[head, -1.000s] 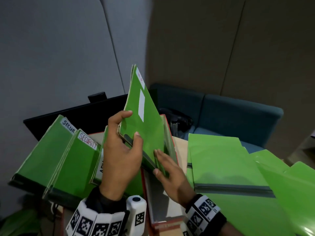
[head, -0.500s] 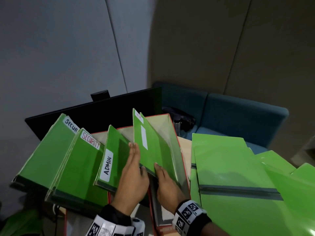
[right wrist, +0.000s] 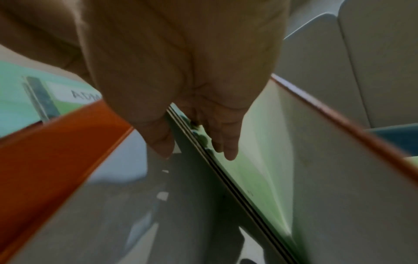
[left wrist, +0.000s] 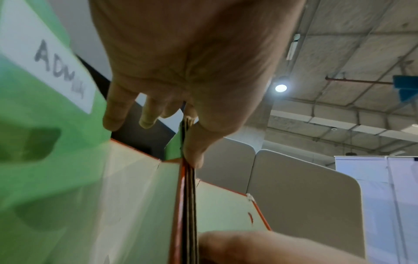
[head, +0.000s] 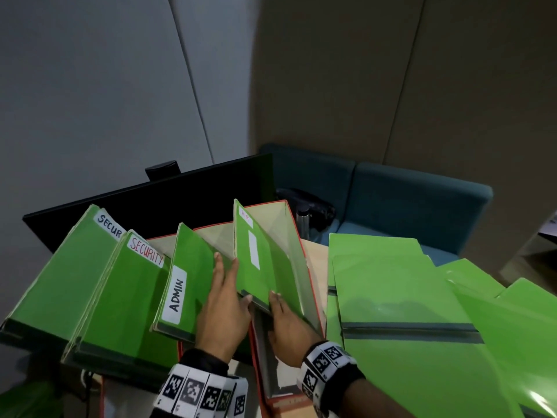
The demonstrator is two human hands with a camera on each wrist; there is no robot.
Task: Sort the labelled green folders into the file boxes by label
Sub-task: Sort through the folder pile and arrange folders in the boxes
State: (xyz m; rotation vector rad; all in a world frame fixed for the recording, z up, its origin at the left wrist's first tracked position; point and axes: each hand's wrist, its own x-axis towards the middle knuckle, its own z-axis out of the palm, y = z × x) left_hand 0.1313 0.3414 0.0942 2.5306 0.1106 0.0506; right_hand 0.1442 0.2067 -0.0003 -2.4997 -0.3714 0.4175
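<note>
- Two hands meet at the near, dark-bound spine end of a thin green card folder [head: 265,267] with a blank white strip label and a faint red-lettered tab, which stands on edge inside the right-hand orange-edged cardboard file box [head: 297,254].
- Left hand [head: 224,309]: its grip is clamped on the folder, thumb on one face and fingers [left wrist: 115,114] on the other, as the left wrist view shows.
- Right hand [head: 291,327]: thumb and fingers straddle the same edge in the right wrist view; its grip looks pinched on the folder, though loosely.
- Handling, as a judgement: the folder seems light, thin and fairly stiff with a smooth, slick face, so it may slide or bow; the bound spine is the firmest place to hold.
- Direction: the long axis runs away from the person, tab end farthest and highest, faces tilted slightly left.
- Just left, a green folder labelled ADMIN [head: 180,285] leans in the neighbouring box, touching the left hand's fingers.
- Farther left, two green folders marked SECURITY [head: 120,297] fan outwards.
- Right, on the pale tabletop [head: 315,260], several loose green folders [head: 398,297] lie flat, seemingly unsorted.
- Beyond them: a black monitor [head: 180,200] and a teal sofa [head: 407,203].
</note>
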